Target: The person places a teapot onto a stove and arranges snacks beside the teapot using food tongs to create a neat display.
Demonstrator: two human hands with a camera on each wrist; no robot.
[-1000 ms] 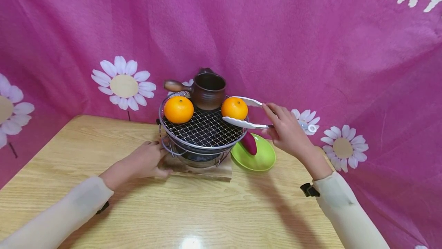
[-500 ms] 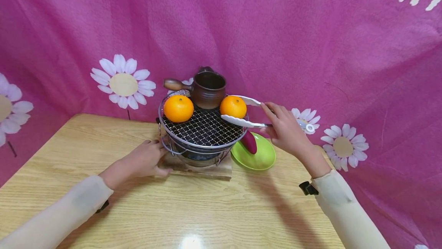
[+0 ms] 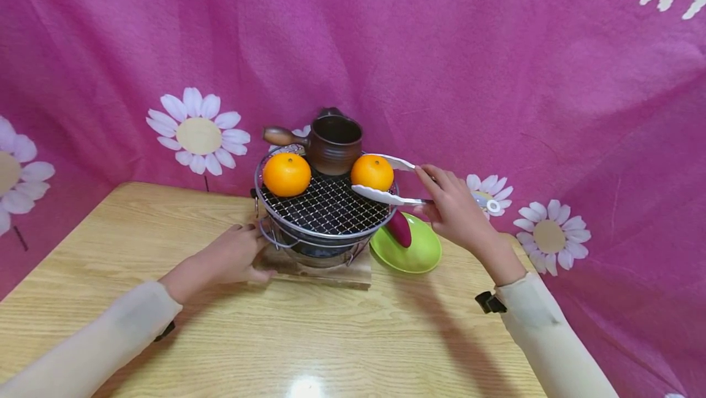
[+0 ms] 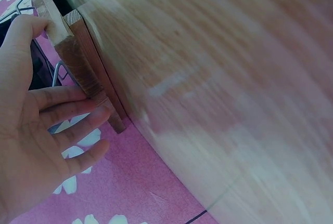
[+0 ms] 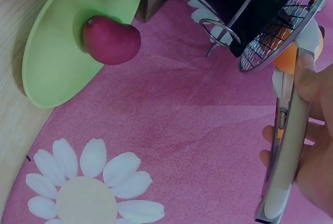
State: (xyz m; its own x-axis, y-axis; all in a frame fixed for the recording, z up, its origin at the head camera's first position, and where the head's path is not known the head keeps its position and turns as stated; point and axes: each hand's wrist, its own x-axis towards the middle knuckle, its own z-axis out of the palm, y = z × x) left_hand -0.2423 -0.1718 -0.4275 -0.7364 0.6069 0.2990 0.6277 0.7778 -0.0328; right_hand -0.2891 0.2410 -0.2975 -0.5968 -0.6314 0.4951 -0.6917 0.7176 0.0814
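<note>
My right hand [image 3: 455, 208] grips a pair of tongs [image 3: 380, 195] with white scalloped tips. Those tips sit on either side of an orange [image 3: 372, 171] at the right rim of a round wire-mesh grill [image 3: 336, 214]. In the right wrist view, the tongs' handle [image 5: 286, 167] lies between thumb and fingers. My left hand [image 3: 234, 255] rests against the left end of the wooden board [image 3: 322, 276] under the grill. Seen from the left wrist, its thumb touches the board's [image 4: 78, 63] front corner, while fairly straight fingers lie along its end.
A second orange [image 3: 287, 175] sits on the grill's left side. Behind it stands a brown pot [image 3: 333, 153] with a wooden handle. A green plate [image 3: 421, 257] holding a dark red-purple, bean-shaped thing [image 5: 111, 40] is on the wooden table [image 3: 331, 336], right of the board. A pink cloth [image 3: 441, 48] hangs behind.
The tongs and the orange between their tips have shifted slightly left, toward the pot. My left hand stays in place at the board.
</note>
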